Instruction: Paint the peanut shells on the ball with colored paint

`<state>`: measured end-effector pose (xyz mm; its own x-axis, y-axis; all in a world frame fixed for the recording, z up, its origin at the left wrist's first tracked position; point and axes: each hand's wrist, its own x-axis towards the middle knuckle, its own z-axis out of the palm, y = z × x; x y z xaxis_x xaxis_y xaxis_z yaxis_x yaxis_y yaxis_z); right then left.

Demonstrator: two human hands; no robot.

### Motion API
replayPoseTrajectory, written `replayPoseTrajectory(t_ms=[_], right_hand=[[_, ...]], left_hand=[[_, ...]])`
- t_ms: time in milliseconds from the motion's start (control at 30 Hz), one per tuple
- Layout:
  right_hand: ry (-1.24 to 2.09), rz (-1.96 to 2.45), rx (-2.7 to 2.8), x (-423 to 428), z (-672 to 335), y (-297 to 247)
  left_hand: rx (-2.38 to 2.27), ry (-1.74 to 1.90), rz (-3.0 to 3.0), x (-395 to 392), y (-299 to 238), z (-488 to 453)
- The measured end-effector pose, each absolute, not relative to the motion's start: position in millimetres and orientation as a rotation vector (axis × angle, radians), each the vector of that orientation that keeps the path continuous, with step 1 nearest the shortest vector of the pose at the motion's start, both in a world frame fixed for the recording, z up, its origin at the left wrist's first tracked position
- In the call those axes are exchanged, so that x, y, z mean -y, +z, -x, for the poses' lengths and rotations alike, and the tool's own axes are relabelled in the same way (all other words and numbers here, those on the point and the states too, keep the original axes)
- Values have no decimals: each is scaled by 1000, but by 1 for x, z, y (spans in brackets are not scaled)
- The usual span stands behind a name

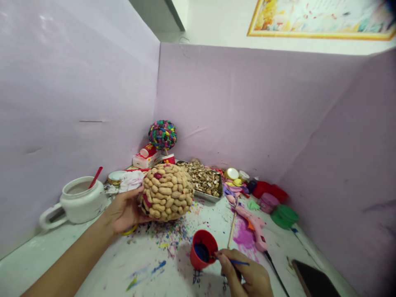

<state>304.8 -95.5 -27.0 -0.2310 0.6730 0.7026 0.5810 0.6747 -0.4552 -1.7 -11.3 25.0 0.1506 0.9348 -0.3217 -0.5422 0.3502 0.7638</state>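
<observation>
My left hand (125, 210) is wrapped round the left side of a ball covered in peanut shells (166, 192), holding it just above the paint-spattered table. Red patches show between the shells. My right hand (244, 274) pinches a thin blue-handled paintbrush (233, 261) whose tip dips into a small red cup (201, 248) of dark blue paint. The cup stands on the table right of the ball and in front of it.
A white mug-shaped pot (77, 201) with a red stick stands at left. A metal tray of peanut shells (204, 179), a multicoloured ball (162, 134), a pink glue gun (255, 227), a wooden stick, jars and lids crowd the back. A dark phone (314, 282) lies at right. Purple walls enclose the table.
</observation>
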Motion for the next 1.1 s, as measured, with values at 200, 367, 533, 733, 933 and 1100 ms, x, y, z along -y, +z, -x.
replayPoseTrajectory(t_ms=[200, 367, 533, 733, 933, 1100], right_hand=[[132, 986, 1901, 99, -302, -21], [116, 993, 1892, 102, -301, -21], [95, 973, 1897, 102, -302, -22], [129, 961, 1913, 100, -303, -23], [111, 1009, 1868, 97, -300, -27], [69, 1059, 1995, 93, -300, -27]], left_hand=[[-921, 1149, -579, 10, 32, 4], [-1002, 1368, -778, 16, 37, -8], [-1251, 1502, -1140, 16, 33, -16], [-1519, 1321, -1753, 22, 25, -27], [-1473, 1281, -1905, 30, 16, -31], [-1441, 1376, -2015, 36, 3, -32]])
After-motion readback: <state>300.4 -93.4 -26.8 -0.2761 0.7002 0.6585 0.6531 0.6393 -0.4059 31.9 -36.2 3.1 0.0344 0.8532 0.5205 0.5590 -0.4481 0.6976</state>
